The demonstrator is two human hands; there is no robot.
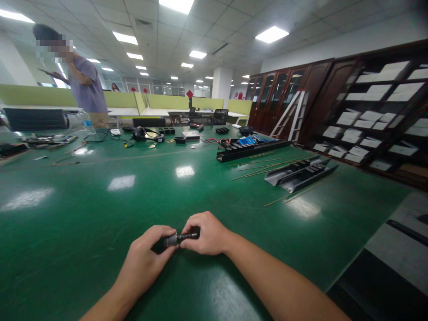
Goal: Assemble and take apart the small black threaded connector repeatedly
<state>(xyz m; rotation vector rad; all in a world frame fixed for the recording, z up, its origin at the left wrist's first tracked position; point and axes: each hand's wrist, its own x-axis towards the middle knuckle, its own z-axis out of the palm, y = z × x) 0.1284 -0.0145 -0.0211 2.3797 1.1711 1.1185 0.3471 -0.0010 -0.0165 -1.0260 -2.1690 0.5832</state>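
Just above the green tabletop (133, 214), both my hands meet on a small cylindrical metal part (172, 240). A thick grey barrel forms its left end, and a thinner dark stepped shaft runs to the right. My left hand (149, 249) pinches the barrel between thumb and fingers. Around the shaft, the thumb and fingers of my right hand (207, 234) are closed, with the tip showing between them. The part lies roughly level. Its exact kind is too small to make out, and my fingers hide some of it.
Metal channels (297, 176) and thin rods (261, 169) lie to the right, with a longer black channel (227, 155) behind. Cables and electronics (147, 134) sit along the far side, near a plastic bottle (86, 121). A person (87, 84) stands at far left. A ladder (294, 116) leans by cabinets.
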